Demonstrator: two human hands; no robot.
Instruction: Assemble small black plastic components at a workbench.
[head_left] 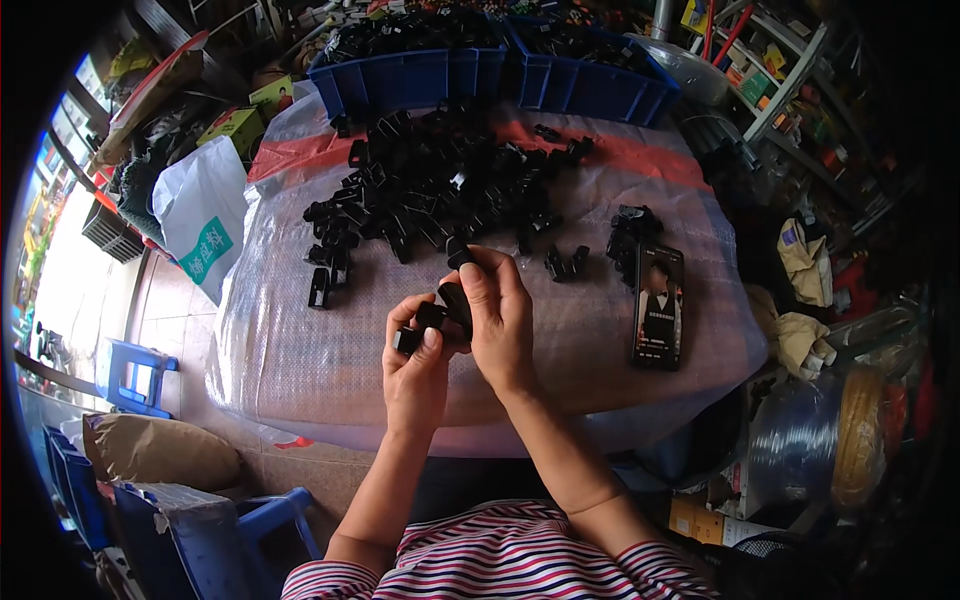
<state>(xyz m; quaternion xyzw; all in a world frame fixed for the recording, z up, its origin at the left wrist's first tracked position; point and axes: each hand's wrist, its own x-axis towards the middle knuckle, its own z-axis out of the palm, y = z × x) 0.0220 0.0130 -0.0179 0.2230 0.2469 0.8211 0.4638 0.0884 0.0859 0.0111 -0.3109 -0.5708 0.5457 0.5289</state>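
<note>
Both hands are raised over the near middle of a sack-covered work surface [300, 370], close together. My left hand [415, 365] is closed round small black plastic parts [407, 341], which stick out between thumb and fingers. My right hand [503, 325], just to the right, pinches another black plastic piece [458, 252] between thumb and forefinger. A further dark piece [455, 302] shows between the two hands; which hand bears it I cannot tell. Beyond the fingers spreads a heap of similar black parts [430, 190]. How the held parts fit together is hidden by the fingers.
Two blue bins [410, 85] full of black parts stand at the far edge. A phone [658, 310] with a lit screen lies at right, beside a small cluster of parts [632, 232]. A white bag [205, 205] is at left; blue stools [140, 378] stand on the floor.
</note>
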